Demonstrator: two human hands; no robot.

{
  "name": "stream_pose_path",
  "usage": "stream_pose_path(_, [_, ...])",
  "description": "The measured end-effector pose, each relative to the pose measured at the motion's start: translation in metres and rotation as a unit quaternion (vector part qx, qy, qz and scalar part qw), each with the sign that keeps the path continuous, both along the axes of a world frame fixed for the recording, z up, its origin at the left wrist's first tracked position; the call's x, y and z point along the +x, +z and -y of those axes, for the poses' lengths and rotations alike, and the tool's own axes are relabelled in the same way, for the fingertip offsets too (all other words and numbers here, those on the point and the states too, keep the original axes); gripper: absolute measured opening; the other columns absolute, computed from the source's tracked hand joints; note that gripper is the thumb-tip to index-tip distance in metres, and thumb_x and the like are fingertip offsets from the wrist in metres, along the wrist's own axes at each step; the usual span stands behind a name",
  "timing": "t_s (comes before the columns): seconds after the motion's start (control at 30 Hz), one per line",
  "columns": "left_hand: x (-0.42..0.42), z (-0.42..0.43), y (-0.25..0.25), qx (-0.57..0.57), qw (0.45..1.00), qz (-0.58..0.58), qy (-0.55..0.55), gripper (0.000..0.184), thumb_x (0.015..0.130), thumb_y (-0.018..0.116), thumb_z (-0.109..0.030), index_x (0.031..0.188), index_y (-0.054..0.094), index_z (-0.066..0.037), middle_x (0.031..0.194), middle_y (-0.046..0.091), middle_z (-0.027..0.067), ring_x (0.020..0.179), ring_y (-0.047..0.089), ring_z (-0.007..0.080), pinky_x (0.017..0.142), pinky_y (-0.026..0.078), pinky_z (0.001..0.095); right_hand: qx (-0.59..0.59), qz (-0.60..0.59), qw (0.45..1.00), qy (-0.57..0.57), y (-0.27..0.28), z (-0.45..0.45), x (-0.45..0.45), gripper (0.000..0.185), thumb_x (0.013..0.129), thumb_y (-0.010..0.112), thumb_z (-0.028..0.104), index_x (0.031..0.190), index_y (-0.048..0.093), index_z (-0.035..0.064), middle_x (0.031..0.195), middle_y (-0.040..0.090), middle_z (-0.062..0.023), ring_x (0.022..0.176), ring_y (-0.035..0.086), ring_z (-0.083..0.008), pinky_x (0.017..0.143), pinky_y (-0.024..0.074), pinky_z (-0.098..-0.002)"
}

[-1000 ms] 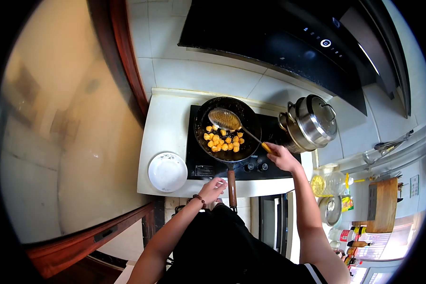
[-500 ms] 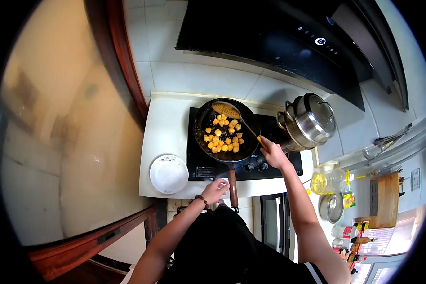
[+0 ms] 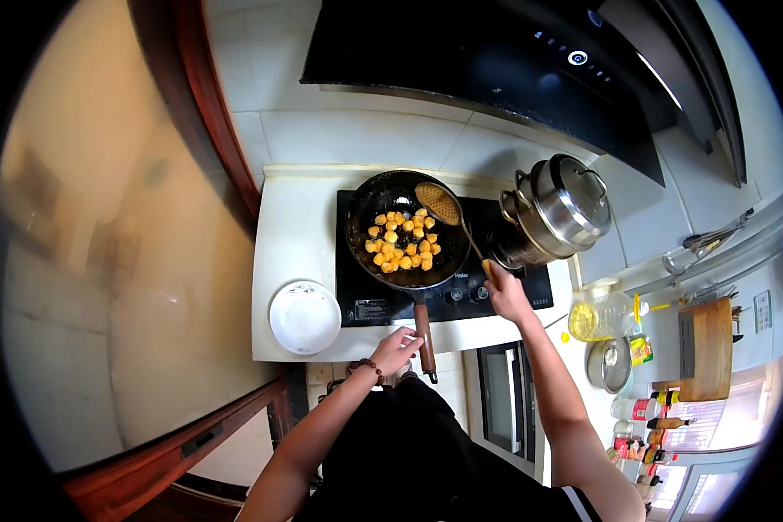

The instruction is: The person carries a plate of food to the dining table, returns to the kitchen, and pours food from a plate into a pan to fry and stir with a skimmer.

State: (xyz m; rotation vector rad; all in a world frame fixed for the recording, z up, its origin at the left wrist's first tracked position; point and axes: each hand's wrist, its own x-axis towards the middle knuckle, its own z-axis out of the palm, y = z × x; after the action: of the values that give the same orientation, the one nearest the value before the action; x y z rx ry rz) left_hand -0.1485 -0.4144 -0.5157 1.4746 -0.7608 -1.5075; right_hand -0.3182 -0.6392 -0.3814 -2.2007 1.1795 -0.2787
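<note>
Golden, lumpy food pieces (image 3: pixel 400 248) lie in a round black wok (image 3: pixel 391 193) near a perforated skimmer (image 3: pixel 438 204), clasped by the right grip (image 3: pixel 506 294). The left grip (image 3: pixel 397 350) is at the brown handle (image 3: pixel 424 337), closure impossible to tell. A white bowl (image 3: pixel 304 317) rests on the surface (image 3: pixel 294 230).

Runs golden-orange across the food pieces (image 3: pixel 400 247), black over the pan (image 3: pixel 376 193) and stove (image 3: pixel 535 294), reddish-brown along the pan handle (image 3: pixel 424 337), golden-brown with dotted holes on the skimmer (image 3: pixel 438 204). Shows white on table (image 3: pixel 278 226) and bowl (image 3: pixel 305 320), grey-patterned near the bowl's rim (image 3: pixel 301 285).
</note>
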Motion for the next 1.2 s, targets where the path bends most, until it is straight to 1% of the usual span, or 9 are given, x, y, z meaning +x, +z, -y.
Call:
stream_pose_path(0.13, [-0.007,-0.001,-0.022,-0.033,0.999,0.012,-0.014,0.037,0.101,0.062,-0.028,0.123,0.054,0.0,0.099,0.07,0.0104,0.084,0.072,0.0155,0.072,0.055,0.0285,0.21,0.02,0.974,-0.084,0.009,-0.02,0.002,0.052,0.093,0.06,0.006,0.143,0.048,-0.0035,0.104,0.069,-0.0207,0.091,0.067,-0.0223,0.084,0.0523,-0.0332])
stream_pose_path(0.27, [-0.006,-0.005,-0.023,-0.034,0.999,0.015,-0.014,0.035,0.101,0.061,-0.027,0.122,0.054,0.001,0.099,0.07,0.011,0.084,0.072,0.0162,0.074,0.055,0.0282,0.087,0.03,0.995,-0.027,0.006,-0.017,-0.021,0.053,0.093,0.062,0.006,0.143,0.048,-0.0007,0.115,0.069,-0.0246,0.102,0.069,-0.0298,0.091,0.0519,-0.0362])
stream_pose_path(0.37, [-0.003,-0.007,-0.02,-0.032,0.999,0.006,-0.011,0.034,0.101,0.061,-0.027,0.121,0.055,0.001,0.1,0.07,0.011,0.085,0.072,0.0162,0.075,0.054,0.028,0.003,-0.066,0.997,0.045,0.077,-0.021,-0.036,0.053,0.091,0.062,0.004,0.142,0.05,0.002,0.123,0.065,-0.0259,0.115,0.064,-0.0382,0.096,0.0505,-0.04])
stream_pose_path(0.53, [0.0,-0.007,-0.009,-0.019,1.0,-0.006,-0.012,0.034,0.101,0.061,-0.027,0.121,0.056,0.0,0.1,0.07,0.0112,0.085,0.072,0.016,0.075,0.054,0.0277,-0.023,-0.095,0.986,0.136,0.134,-0.038,-0.041,0.055,0.089,0.062,0.006,0.142,0.052,0.0081,0.112,0.067,-0.0248,0.101,0.065,-0.0429,0.089,0.0528,-0.0437])
stream_pose_path(0.6, [-0.001,-0.007,-0.01,-0.03,0.999,0.003,-0.016,0.034,0.101,0.061,-0.027,0.12,0.056,0.0,0.099,0.07,0.0111,0.085,0.072,0.0159,0.075,0.055,0.0279,-0.006,-0.184,0.971,0.153,0.147,-0.045,-0.036,0.055,0.088,0.061,0.006,0.142,0.053,0.0114,0.108,0.068,-0.0245,0.097,0.064,-0.0445,0.088,0.0528,-0.0454])
stream_pose_path(0.7, [-0.004,-0.007,-0.014,-0.024,1.0,-0.005,-0.016,0.033,0.101,0.062,-0.027,0.12,0.056,0.0,0.099,0.069,0.0107,0.084,0.072,0.0156,0.075,0.055,0.0281,0.02,-0.227,0.96,0.165,0.146,-0.046,-0.029,0.053,0.089,0.063,0.006,0.141,0.055,0.0117,0.112,0.069,-0.0212,0.097,0.066,-0.0423,0.089,0.0531,-0.0462])
stream_pose_path(0.83, [-0.004,-0.011,-0.017,-0.02,1.0,-0.001,-0.014,0.033,0.101,0.062,-0.027,0.119,0.056,0.0,0.099,0.069,0.0106,0.085,0.072,0.0156,0.075,0.055,0.0282,0.005,-0.236,0.959,0.157,0.126,-0.04,-0.019,0.053,0.088,0.06,0.007,0.14,0.055,0.0117,0.11,0.068,-0.0241,0.098,0.064,-0.0444,0.088,0.052,-0.0485])
stream_pose_path(0.9, [-0.003,-0.012,-0.023,-0.027,1.0,-0.002,-0.015,0.042,0.098,0.064,-0.038,0.121,0.058,-0.003,0.104,0.069,0.0133,0.085,0.071,0.0168,0.074,0.055,0.0302,-0.021,-0.212,0.966,0.149,0.115,-0.033,-0.012,0.052,0.088,0.06,0.006,0.14,0.055,0.009,0.11,0.067,-0.0251,0.1,0.064,-0.0446,0.088,0.0517,-0.0494])
stream_pose_path(1.2, [0.001,-0.018,-0.021,-0.032,0.999,-0.02,0.014,0.037,0.097,0.065,-0.033,0.119,0.058,-0.004,0.103,0.066,0.0115,0.081,0.069,0.0142,0.072,0.058,0.028,-0.085,-0.092,0.984,0.127,0.093,-0.016,0.014,0.051,0.087,0.059,0.003,0.138,0.054,0.0032,0.109,0.065,-0.0293,0.099,0.063,-0.0464,0.089,0.0511,-0.0496])
